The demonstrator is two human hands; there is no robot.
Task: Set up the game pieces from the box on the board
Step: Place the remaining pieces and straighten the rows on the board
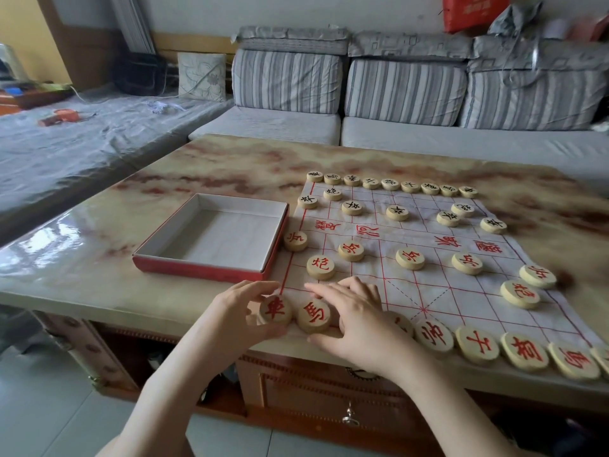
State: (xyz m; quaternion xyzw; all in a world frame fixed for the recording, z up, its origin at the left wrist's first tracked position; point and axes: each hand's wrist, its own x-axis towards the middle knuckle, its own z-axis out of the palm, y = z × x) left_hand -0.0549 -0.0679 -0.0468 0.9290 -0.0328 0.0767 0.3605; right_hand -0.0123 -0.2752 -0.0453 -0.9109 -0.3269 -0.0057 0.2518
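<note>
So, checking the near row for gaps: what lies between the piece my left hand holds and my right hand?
Beside the held piece, one red-lettered disc lies flat on the board; head view.

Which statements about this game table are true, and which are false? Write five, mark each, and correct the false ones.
1. No pieces show inside the box beside the board. True.
2. The left hand grips the corner piece at the board's near left corner. True.
3. The right hand lies inside the box. False: it rests over the near row on the board.
4. The black-marked pieces stand along the near edge. False: they stand on the far side, and the red-marked pieces are near.
5. The board's lines are red. True.
</note>
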